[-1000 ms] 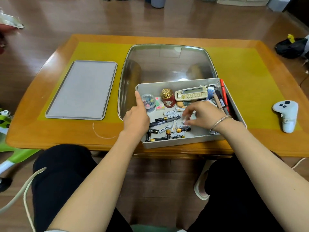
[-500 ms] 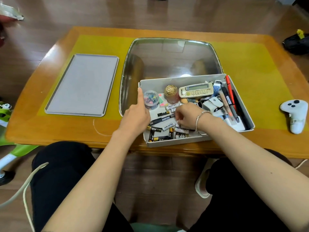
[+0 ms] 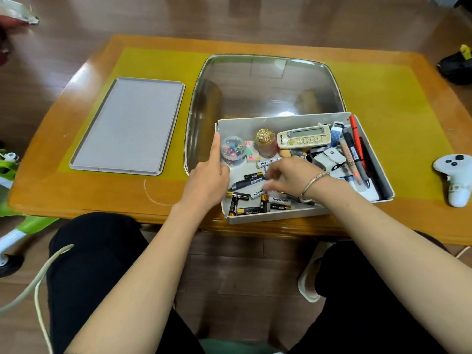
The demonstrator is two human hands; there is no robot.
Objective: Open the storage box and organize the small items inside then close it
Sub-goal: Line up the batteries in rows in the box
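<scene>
At frame centre-right, storage box (image 3: pixel 304 215) is braced on table (image 3: pixel 76 195) by left hand (image 3: pixel 207 178), fingers flat on its left wall, while right hand (image 3: pixel 291 178) is curled over batteries (image 3: pixel 245 210) inside; grip can't be told, lid (image 3: pixel 127 125) laid mid-left.

Glossy wooden table (image 3: pixel 84 195), matt plastic storage box (image 3: pixel 275 217), matt grey lid (image 3: pixel 127 126)

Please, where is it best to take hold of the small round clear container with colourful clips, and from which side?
Grip the clear container around its round side wall, coming from above. It stands upright in the storage box, close to the left wall and the left hand, so a sideways approach looks cramped. Probably thumb and fingers across its width hold best.
</scene>
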